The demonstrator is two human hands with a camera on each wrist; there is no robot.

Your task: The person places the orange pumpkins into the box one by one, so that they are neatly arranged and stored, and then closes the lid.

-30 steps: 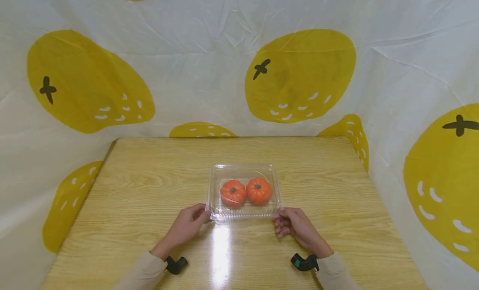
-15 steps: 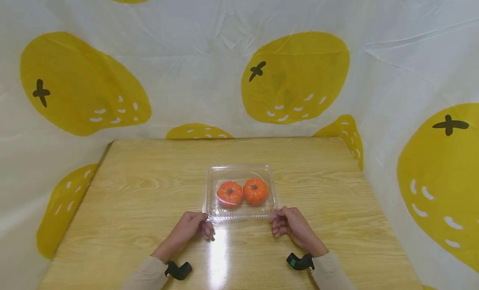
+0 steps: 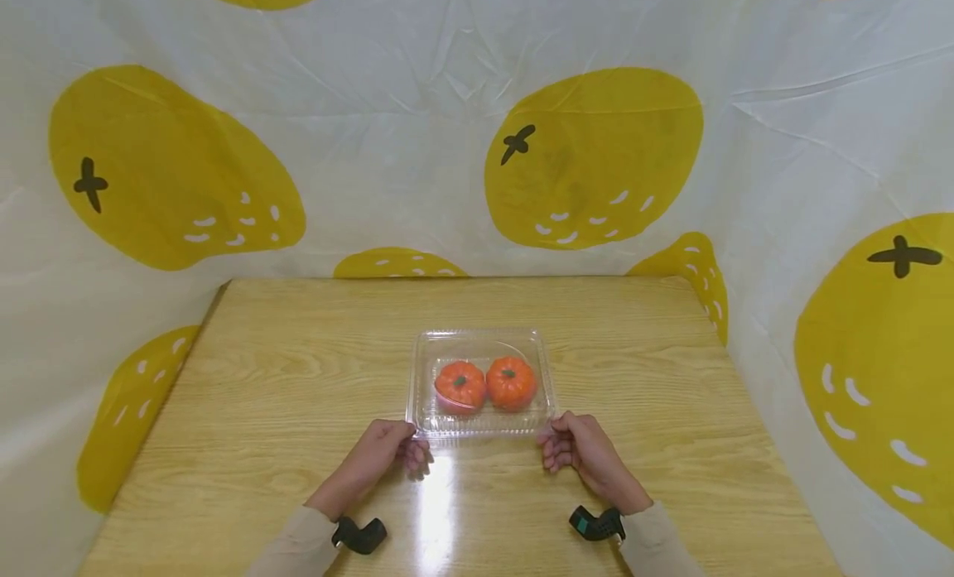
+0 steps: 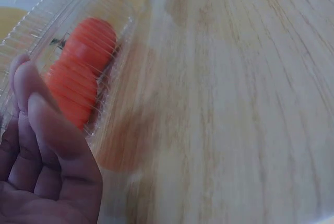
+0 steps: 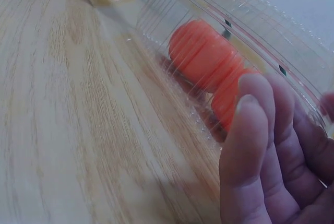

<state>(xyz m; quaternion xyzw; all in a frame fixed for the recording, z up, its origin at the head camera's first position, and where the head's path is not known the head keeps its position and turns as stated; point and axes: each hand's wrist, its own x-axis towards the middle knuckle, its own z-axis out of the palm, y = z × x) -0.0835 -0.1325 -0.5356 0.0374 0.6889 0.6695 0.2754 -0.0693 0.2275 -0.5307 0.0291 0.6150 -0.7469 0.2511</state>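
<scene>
A clear plastic clamshell container sits near the middle of the wooden table, its lid down. Inside, side by side, are two small orange pumpkins with green stems. At the container's near left corner my left hand pinches the rim between thumb and fingers. My right hand pinches the near right corner in the same way. In the left wrist view the fingers of the left hand curl beside the ribbed wall. The right wrist view has the right hand up against the rim, its thumb partly hidden.
The wooden table extends around the container on all sides. Behind and beside it hangs a white cloth printed with large yellow fruits. A black device is strapped to the left wrist, and another black device to the right.
My left hand has shifted its hold at the corner, and its lower fingers now show below the rim. The right hand keeps its hold; the container stays almost in place.
</scene>
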